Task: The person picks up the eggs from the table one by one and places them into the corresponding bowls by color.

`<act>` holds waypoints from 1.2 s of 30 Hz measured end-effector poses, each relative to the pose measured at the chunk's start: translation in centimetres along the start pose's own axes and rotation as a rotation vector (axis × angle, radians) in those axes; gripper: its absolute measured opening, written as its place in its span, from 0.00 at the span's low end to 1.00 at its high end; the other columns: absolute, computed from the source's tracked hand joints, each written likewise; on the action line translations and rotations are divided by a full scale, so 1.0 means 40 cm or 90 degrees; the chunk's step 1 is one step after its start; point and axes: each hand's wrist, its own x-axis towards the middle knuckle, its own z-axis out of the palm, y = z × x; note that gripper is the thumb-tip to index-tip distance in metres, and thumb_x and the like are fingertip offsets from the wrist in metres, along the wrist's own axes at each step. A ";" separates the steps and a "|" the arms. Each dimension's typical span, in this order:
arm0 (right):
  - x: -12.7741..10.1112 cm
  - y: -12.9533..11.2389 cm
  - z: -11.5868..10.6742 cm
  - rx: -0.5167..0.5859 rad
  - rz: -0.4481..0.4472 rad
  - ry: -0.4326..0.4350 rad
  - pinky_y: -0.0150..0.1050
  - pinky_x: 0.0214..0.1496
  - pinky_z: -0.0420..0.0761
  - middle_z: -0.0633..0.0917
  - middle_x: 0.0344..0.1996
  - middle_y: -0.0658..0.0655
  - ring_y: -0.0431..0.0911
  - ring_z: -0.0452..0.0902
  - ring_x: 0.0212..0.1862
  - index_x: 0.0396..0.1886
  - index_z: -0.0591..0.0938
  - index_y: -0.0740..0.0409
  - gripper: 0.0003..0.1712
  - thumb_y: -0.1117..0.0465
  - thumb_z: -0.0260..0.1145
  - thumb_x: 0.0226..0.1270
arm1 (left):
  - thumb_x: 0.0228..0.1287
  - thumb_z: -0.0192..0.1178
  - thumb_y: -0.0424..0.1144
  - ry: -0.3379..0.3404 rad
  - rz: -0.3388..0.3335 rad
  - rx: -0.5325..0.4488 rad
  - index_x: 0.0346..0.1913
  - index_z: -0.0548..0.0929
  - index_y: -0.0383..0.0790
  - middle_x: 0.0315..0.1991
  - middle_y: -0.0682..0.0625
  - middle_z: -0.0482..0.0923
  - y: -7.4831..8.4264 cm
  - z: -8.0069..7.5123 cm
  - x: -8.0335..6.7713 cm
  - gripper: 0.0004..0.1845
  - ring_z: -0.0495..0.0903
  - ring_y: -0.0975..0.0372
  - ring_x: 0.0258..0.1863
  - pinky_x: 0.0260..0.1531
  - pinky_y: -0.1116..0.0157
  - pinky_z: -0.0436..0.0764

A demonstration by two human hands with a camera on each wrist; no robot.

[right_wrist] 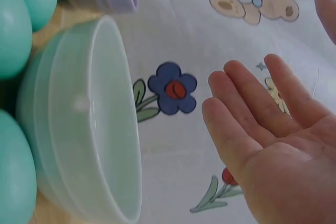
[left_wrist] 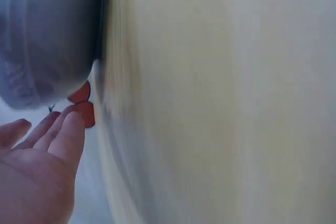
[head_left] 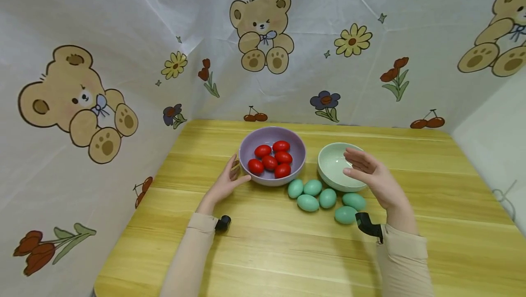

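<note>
A bear-print cloth (head_left: 304,82) hangs behind the wooden worktop (head_left: 279,251). On that stand a purple bowl (head_left: 298,151) and, to its right, a smaller pale green bowl (head_left: 328,164). The right hand (head_left: 377,176) hovers by the green bowl's right side; the left hand (head_left: 223,183) is just beside the purple one, both with fingers released. Six red eggs (head_left: 269,162) lie inside the purple bowl; six green eggs (head_left: 308,203) lie before the bowls.

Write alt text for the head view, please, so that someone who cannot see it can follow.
A person's left hand is beside a purple bowl holding six red eggs; the right hand is near a pale green bowl. Six green eggs lie on the wooden table.
</note>
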 end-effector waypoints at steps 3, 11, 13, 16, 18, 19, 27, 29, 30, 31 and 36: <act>-0.005 0.011 -0.020 -0.011 0.009 0.018 0.30 0.61 0.64 0.68 0.61 0.57 0.42 0.63 0.60 0.69 0.60 0.61 0.35 0.64 0.62 0.65 | 0.62 0.61 0.42 0.004 -0.016 -0.002 0.73 0.37 0.37 0.70 0.34 0.43 0.000 -0.013 -0.026 0.49 0.49 0.43 0.67 0.63 0.51 0.56; -0.021 0.040 -0.069 -0.054 0.041 0.030 0.30 0.64 0.61 0.58 0.67 0.64 0.56 0.52 0.66 0.73 0.53 0.55 0.41 0.64 0.63 0.64 | 0.61 0.62 0.47 0.029 0.004 -0.005 0.74 0.41 0.45 0.71 0.40 0.45 -0.007 -0.046 -0.074 0.47 0.49 0.50 0.68 0.65 0.55 0.53; -0.024 0.046 -0.079 -0.069 0.045 0.025 0.33 0.66 0.58 0.56 0.68 0.65 0.58 0.49 0.67 0.73 0.51 0.55 0.43 0.63 0.63 0.64 | 0.60 0.62 0.49 0.039 0.011 0.003 0.74 0.43 0.47 0.71 0.42 0.46 -0.010 -0.051 -0.085 0.47 0.50 0.53 0.69 0.66 0.57 0.53; -0.025 0.056 -0.093 -0.091 0.053 0.013 0.45 0.68 0.52 0.52 0.69 0.65 0.60 0.45 0.68 0.74 0.48 0.54 0.45 0.62 0.64 0.63 | 0.60 0.62 0.49 0.045 0.028 0.004 0.74 0.44 0.47 0.71 0.44 0.47 -0.003 -0.053 -0.104 0.47 0.50 0.55 0.69 0.66 0.58 0.52; -0.024 0.065 -0.102 -0.103 0.050 -0.001 0.55 0.67 0.48 0.49 0.70 0.67 0.61 0.42 0.69 0.74 0.46 0.55 0.47 0.62 0.64 0.63 | 0.60 0.62 0.49 0.048 0.036 0.005 0.73 0.44 0.48 0.71 0.45 0.48 0.006 -0.051 -0.118 0.46 0.50 0.57 0.68 0.66 0.59 0.52; -0.023 0.070 -0.106 -0.106 0.051 -0.006 0.58 0.67 0.46 0.48 0.70 0.67 0.61 0.41 0.69 0.74 0.45 0.55 0.48 0.62 0.64 0.63 | 0.61 0.62 0.49 0.048 0.038 0.006 0.73 0.44 0.49 0.71 0.46 0.48 0.010 -0.049 -0.124 0.46 0.51 0.57 0.68 0.66 0.59 0.52; -0.008 0.118 -0.144 -0.140 0.078 -0.037 0.66 0.63 0.45 0.40 0.71 0.65 0.67 0.34 0.68 0.74 0.39 0.58 0.54 0.63 0.67 0.60 | 0.63 0.60 0.44 0.024 0.035 0.004 0.73 0.45 0.44 0.71 0.46 0.49 0.040 -0.031 -0.160 0.43 0.49 0.56 0.69 0.66 0.59 0.51; -0.005 0.128 -0.153 -0.161 0.093 -0.041 0.69 0.61 0.46 0.38 0.71 0.65 0.71 0.34 0.67 0.74 0.37 0.57 0.56 0.62 0.67 0.60 | 0.63 0.60 0.42 0.019 0.035 0.002 0.73 0.46 0.41 0.71 0.44 0.48 0.057 -0.027 -0.169 0.42 0.49 0.55 0.69 0.66 0.58 0.51; -0.002 0.133 -0.156 -0.171 0.100 -0.042 0.69 0.60 0.46 0.38 0.71 0.65 0.72 0.34 0.66 0.73 0.37 0.56 0.56 0.61 0.67 0.60 | 0.64 0.60 0.42 0.018 0.033 0.001 0.73 0.46 0.41 0.71 0.43 0.48 0.065 -0.025 -0.174 0.42 0.49 0.54 0.69 0.66 0.57 0.51; -0.001 0.137 -0.159 -0.177 0.104 -0.044 0.70 0.60 0.46 0.37 0.71 0.65 0.72 0.34 0.66 0.73 0.36 0.55 0.56 0.60 0.67 0.60 | 0.64 0.59 0.42 0.019 0.031 0.000 0.73 0.46 0.40 0.71 0.43 0.49 0.074 -0.024 -0.180 0.42 0.49 0.54 0.69 0.66 0.57 0.51; 0.009 0.151 -0.165 -0.191 0.102 -0.048 0.68 0.61 0.46 0.38 0.71 0.65 0.67 0.33 0.68 0.73 0.36 0.55 0.56 0.58 0.67 0.61 | 0.64 0.59 0.40 0.028 0.031 -0.012 0.72 0.47 0.37 0.70 0.43 0.50 0.099 -0.015 -0.201 0.41 0.50 0.52 0.68 0.66 0.56 0.52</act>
